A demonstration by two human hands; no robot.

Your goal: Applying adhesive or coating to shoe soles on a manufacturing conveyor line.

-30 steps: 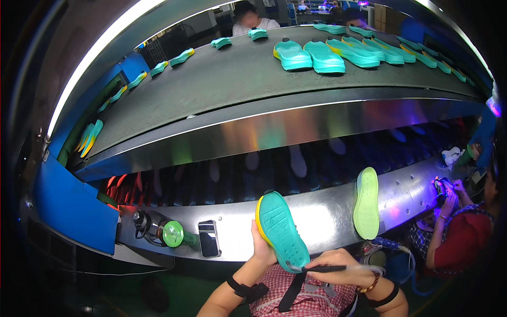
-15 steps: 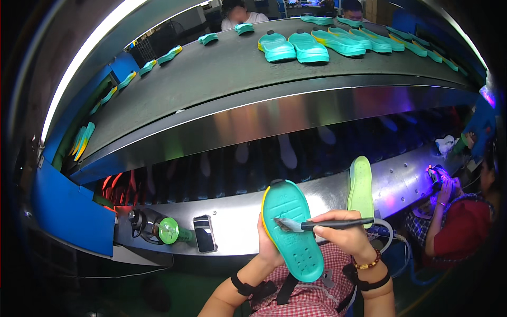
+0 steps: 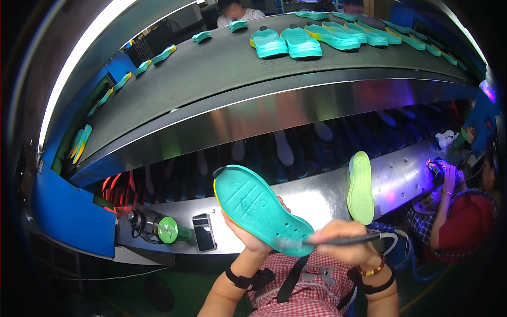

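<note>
A: Step in hand? Start large

B: Belt (image 3: 222, 74) above carries teal soles. Below it, the left hand (image 3: 252, 232) clasps a sole (image 3: 261, 208), tread side up, over the lap. The right hand (image 3: 346, 244) pinches a pen tool (image 3: 338, 242), tip at the heel. Judged: marking or cementing the tread

A: Next move?

B: A steady stroke along the tread

A: Change since half a second ago?

B: Sole tilted flatter, tip shifted heelward

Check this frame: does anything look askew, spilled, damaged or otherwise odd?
Nothing stands out. The left hand holds a teal shoe sole while the right hand puts a pen-like tool to its heel end. A pale green sole leans upright against the metal panel, undamaged. No spill shows.
</note>
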